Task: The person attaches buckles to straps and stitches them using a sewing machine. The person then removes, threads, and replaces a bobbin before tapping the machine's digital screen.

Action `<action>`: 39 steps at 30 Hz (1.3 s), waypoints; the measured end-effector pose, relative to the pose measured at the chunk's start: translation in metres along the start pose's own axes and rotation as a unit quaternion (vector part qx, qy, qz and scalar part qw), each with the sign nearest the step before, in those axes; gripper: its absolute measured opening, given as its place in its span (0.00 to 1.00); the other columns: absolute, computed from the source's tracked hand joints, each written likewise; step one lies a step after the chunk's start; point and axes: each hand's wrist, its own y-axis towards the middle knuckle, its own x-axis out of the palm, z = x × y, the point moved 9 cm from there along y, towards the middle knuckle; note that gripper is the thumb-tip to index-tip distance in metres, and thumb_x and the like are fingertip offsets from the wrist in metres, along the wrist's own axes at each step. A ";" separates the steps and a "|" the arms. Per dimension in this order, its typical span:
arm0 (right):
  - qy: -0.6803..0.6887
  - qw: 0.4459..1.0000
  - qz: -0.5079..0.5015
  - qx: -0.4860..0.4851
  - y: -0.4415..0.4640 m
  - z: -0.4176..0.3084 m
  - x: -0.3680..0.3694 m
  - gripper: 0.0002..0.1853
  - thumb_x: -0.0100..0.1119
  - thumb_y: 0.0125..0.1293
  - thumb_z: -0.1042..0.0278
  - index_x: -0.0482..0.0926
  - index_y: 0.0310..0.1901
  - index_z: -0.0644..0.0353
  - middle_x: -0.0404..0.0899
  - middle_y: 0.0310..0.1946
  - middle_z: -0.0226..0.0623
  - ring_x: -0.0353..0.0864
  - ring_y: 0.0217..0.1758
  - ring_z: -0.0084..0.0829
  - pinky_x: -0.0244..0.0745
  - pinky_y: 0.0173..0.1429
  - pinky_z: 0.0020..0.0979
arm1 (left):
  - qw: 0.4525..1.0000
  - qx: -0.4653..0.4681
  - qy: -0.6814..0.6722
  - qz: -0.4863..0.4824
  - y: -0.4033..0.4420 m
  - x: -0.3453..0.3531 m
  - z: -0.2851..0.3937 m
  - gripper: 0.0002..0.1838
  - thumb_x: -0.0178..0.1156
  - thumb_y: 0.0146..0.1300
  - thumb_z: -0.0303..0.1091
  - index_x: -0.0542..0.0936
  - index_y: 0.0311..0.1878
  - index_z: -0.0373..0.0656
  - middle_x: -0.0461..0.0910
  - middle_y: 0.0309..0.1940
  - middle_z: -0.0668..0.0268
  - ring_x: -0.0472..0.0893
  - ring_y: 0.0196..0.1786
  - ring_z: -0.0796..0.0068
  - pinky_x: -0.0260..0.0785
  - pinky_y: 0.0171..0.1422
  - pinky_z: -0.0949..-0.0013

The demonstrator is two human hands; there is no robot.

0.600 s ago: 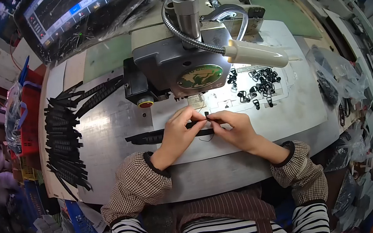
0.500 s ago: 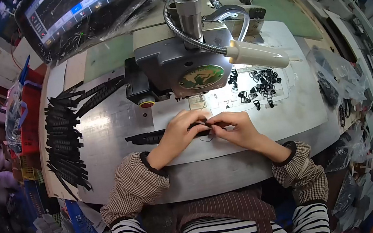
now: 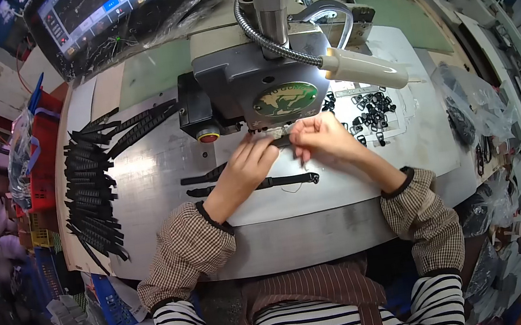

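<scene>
Under the head of a sewing machine (image 3: 265, 76), both hands are at a black webbing strap (image 3: 282, 141). My left hand (image 3: 249, 169) is closed on the strap, whose tail (image 3: 200, 178) sticks out to the left beneath it. With thumb and fingers together, my right hand (image 3: 323, 136) pinches the strap's right end; what else lies in that pinch is hidden. Nearer to me, a second black strap (image 3: 276, 181) lies flat on the white plate, passing under my left wrist, with a small black fitting (image 3: 314, 177) at its right end and a loose thread beside it.
Several small black buckles (image 3: 373, 111) are spread right of the machine. A long pile of black straps (image 3: 90, 195) covers the table's left side. A lamp (image 3: 366, 68) juts out above the buckles; a red button (image 3: 208, 136) sits left of the machine head. Plastic bags (image 3: 476, 101) are at right.
Both hands have moved away from me, toward the machine head, with a strap between them. A strap with a fitting at its end now lies nearer to me on the plate.
</scene>
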 end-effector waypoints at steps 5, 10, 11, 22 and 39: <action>-0.128 0.987 0.061 0.080 0.015 -0.003 -0.019 0.07 0.55 0.57 0.74 0.77 0.24 0.66 0.80 0.19 0.40 0.73 0.11 0.21 0.70 0.15 0.22 | 0.996 -0.085 -0.026 -0.009 -0.009 0.023 -0.023 0.15 0.54 0.51 0.21 0.77 0.44 0.44 0.76 0.45 0.58 0.76 0.47 0.58 0.68 0.58 0.57; -0.200 0.974 0.072 0.081 0.026 0.000 -0.031 0.08 0.55 0.53 0.74 0.77 0.18 0.63 0.79 0.15 0.38 0.71 0.10 0.20 0.63 0.13 0.22 | 0.988 -0.128 -0.073 -0.039 -0.004 0.028 -0.028 0.22 0.52 0.50 0.16 0.79 0.48 0.47 0.73 0.46 0.53 0.72 0.53 0.49 0.68 0.53 0.54; -0.207 0.974 0.076 0.062 0.031 0.006 -0.034 0.08 0.55 0.52 0.72 0.77 0.18 0.63 0.78 0.14 0.38 0.71 0.10 0.21 0.63 0.14 0.23 | 0.987 -0.129 -0.075 -0.051 -0.003 0.030 -0.027 0.23 0.52 0.49 0.16 0.79 0.48 0.47 0.73 0.46 0.53 0.72 0.52 0.49 0.68 0.54 0.54; -0.539 0.784 0.226 -0.210 -0.007 -0.038 -0.016 0.11 0.60 0.53 0.57 0.77 0.28 0.56 0.74 0.26 0.36 0.67 0.37 0.37 0.54 0.46 0.35 | 0.993 -0.067 -0.021 -0.092 0.000 0.037 -0.021 0.27 0.51 0.49 0.18 0.75 0.55 0.50 0.74 0.47 0.55 0.75 0.47 0.55 0.69 0.52 0.58; -0.531 0.754 0.272 -0.274 -0.017 -0.033 -0.006 0.06 0.62 0.54 0.65 0.74 0.30 0.53 0.71 0.29 0.30 0.65 0.38 0.35 0.54 0.45 0.35 | 0.992 0.015 0.067 -0.102 -0.001 0.027 -0.003 0.25 0.51 0.52 0.21 0.74 0.57 0.45 0.75 0.51 0.66 0.74 0.52 0.70 0.66 0.58 0.60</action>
